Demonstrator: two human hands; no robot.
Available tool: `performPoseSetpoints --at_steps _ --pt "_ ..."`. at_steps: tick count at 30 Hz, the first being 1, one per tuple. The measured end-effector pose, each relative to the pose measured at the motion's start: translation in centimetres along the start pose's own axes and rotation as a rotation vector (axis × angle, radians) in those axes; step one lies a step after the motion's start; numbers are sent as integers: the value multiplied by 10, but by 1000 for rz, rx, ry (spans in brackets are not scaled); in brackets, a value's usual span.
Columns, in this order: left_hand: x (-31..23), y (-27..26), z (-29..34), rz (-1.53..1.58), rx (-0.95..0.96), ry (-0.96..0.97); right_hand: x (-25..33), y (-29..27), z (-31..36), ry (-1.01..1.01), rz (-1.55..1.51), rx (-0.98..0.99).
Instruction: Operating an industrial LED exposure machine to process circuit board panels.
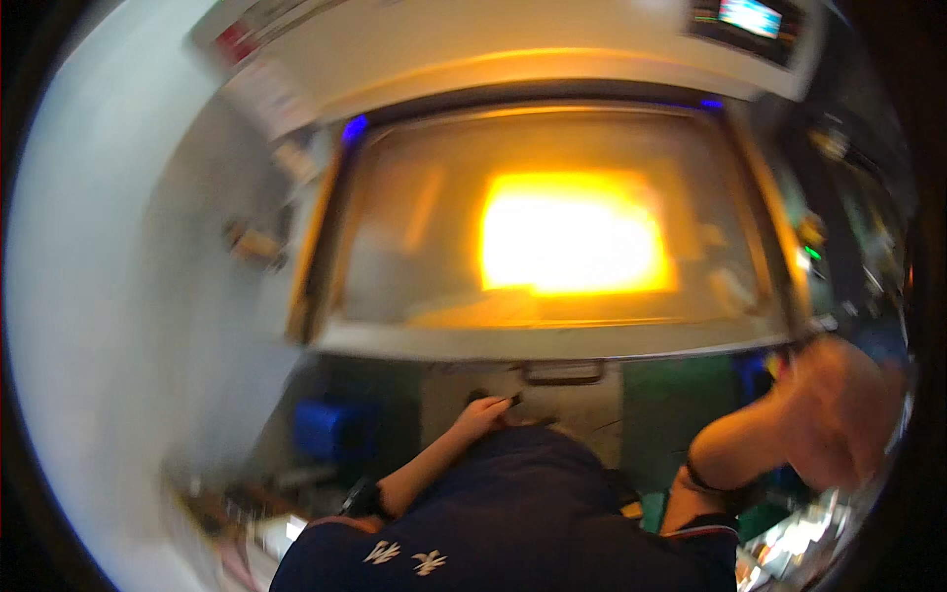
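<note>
My left hand (483, 416) is in front of my body, below the front edge of a framed machine bed (562, 343). Its fingers are closed around a small dark object (515, 400), mostly hidden, whose kind I cannot make out. My right hand (834, 409) is raised at the bed's front right corner, large and smeared by motion, so its fingers do not show clearly. Inside the metal frame, a bright yellow-white lit area (572, 235) glows through a glassy, hazy surface. Below the front edge, near my left hand, is a dark bar handle (562, 375).
A pale machine housing (552, 44) rises behind the bed, with a small lit screen (750, 17) at its right. Blue objects (330, 429) stand below on the left. Blurred equipment (848, 197) lines the right side, and a pale wall (89, 276) the left.
</note>
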State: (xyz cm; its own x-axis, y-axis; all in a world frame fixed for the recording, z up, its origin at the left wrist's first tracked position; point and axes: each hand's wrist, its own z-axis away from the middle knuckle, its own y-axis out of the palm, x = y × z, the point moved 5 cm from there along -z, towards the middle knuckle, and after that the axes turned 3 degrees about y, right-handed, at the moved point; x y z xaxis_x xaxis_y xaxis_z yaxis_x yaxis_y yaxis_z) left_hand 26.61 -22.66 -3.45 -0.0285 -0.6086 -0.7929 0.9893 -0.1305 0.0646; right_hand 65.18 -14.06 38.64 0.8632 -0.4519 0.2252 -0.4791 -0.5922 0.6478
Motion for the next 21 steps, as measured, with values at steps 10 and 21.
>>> performPoseSetpoints --at_steps 10,21 --pt "1 -12 -117 -301 491 -115 -13 -85 255 230 440 -1201" --pt "38 -30 -181 -587 750 -715 -125 137 478 -279 722 -1600"
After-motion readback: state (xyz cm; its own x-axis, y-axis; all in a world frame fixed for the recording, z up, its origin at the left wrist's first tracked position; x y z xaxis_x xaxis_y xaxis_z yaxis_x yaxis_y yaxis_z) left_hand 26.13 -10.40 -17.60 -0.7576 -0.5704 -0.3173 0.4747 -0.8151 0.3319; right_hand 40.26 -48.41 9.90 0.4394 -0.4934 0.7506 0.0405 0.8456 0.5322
